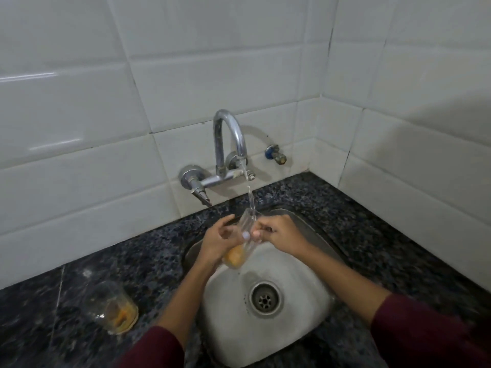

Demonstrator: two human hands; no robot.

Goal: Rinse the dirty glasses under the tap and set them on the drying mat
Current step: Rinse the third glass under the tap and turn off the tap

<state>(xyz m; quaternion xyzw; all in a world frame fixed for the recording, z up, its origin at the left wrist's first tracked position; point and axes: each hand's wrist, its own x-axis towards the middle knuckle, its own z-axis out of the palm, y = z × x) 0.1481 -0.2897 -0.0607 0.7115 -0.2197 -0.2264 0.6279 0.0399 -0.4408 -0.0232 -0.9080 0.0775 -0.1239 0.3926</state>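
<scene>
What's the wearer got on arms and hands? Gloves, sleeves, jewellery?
Dark maroon long sleeves, pushed up to mid-forearm on both arms. Left hand and right hand are bare: no gloves, no visible rings, watch or bracelets. A fingernail beside the glass looks pale-polished.

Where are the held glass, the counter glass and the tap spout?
held glass (pixel 240 244), head view: middle of its tilted wall.
counter glass (pixel 113 309), head view: side wall above the orange residue.
tap spout (pixel 230 126), head view: top of the curved neck.
</scene>
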